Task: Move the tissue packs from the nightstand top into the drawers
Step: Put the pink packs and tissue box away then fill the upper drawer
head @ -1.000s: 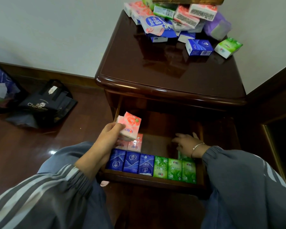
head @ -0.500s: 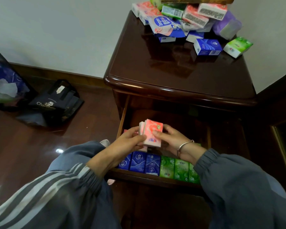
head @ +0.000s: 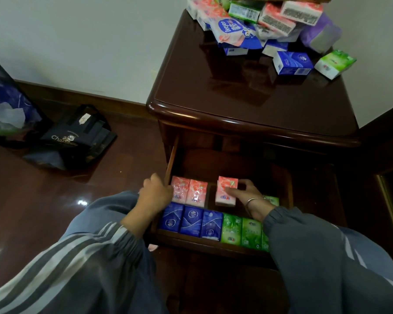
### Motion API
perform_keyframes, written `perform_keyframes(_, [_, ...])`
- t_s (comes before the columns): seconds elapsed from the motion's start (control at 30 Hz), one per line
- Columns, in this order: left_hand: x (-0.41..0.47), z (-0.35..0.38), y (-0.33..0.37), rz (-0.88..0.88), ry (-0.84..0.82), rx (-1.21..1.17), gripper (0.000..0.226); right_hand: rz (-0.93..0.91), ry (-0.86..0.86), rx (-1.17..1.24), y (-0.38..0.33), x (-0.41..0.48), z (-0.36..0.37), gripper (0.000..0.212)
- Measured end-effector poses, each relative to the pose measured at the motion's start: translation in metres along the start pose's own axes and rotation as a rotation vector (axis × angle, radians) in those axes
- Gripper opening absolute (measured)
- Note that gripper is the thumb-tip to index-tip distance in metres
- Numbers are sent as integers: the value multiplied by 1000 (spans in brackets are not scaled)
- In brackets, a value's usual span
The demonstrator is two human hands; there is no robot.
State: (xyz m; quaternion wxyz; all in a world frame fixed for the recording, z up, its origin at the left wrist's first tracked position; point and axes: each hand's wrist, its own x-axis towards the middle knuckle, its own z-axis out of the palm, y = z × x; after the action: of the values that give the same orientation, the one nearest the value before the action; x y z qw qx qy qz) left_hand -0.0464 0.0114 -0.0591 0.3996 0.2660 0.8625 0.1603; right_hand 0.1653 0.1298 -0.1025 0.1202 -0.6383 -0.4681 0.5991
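Right, right hand (head: 245, 196) pinches one pink pack (head: 226, 191), thumb in front, fingers behind, pack upright in the back row of the open drawer (head: 171, 159), apart from the other pinks. Metal bangle (head: 253, 201) on that wrist. Left hand (head: 156, 196) loosely curled at the drawer's left wall, fingers touching the leftmost of two pink packs (head: 190, 192); not gripping anything that I can see, though the fingertips are partly hidden.

Count in drawer: 3 pink in the back row (2 side by side at left, 1 in the right hand's grip). Front row: 3 blue packs (head: 191, 220) touching each other, then green packs (head: 241, 228) touching them on the right, 2 clear plus a third mostly behind the right sleeve (head: 304, 245). One more green edge shows behind the right wrist; count there uncertain.

Nightstand (head: 236, 105) top, back right corner: a pile of packs (head: 259, 23) against the wall, pink, green, blue, purple mixed, exact number can't be told since they overlap. A larger blue-and-white soft pack (head: 234, 34) lies on the pile's front. Two sit just off the pile: 1 blue pack (head: 292, 63), 1 green pack (head: 335, 63), near each other at the right edge.

Floor, left: 1 black bag (head: 77, 134), 1 mesh bin (head: 7, 105) beside it. Both sleeves grey, left sleeve (head: 77, 257) striped.
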Motion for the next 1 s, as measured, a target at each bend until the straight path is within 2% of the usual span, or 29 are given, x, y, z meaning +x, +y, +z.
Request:
perform_keyframes(0.07, [0, 5, 1, 11, -87, -2, 40, -44, -6, -71, 5, 6, 14, 58])
perform_keyframes(0.17, [1, 8, -1, 48, -73, 20, 34, -95, -13, -284, 7, 15, 26, 51])
perform_keyframes(0.27, [2, 8, -4, 70, -59, 15, 32, -179, 43, -618, 5, 19, 24, 69])
perform_keyframes(0.33, [4, 9, -5, 75, -64, 10, 32, -249, 16, -702, 3, 18, 21, 66])
perform_keyframes(0.47, [8, 12, -7, 67, -76, -33, 31, -277, -184, -627, 9, 10, 23, 50])
perform_keyframes(0.6, [11, 13, -8, 73, -77, -23, 31, -226, -266, -704, 6, 11, 22, 61])
perform_keyframes(0.7, [9, 11, -7, 70, -74, -3, 31, -120, -323, -664, -3, 10, 14, 72])
perform_keyframes(0.8, [6, 8, -6, 83, -63, 18, 31, -208, -253, -756, -17, -1, 1, 71])
perform_keyframes(0.9, [3, 5, -7, 102, -50, 22, 30, -327, -264, -878, -39, -27, -23, 55])
perform_keyframes(1.0, [-1, 1, -9, 122, -62, -2, 24, -469, -343, -738, -65, -68, -59, 37])
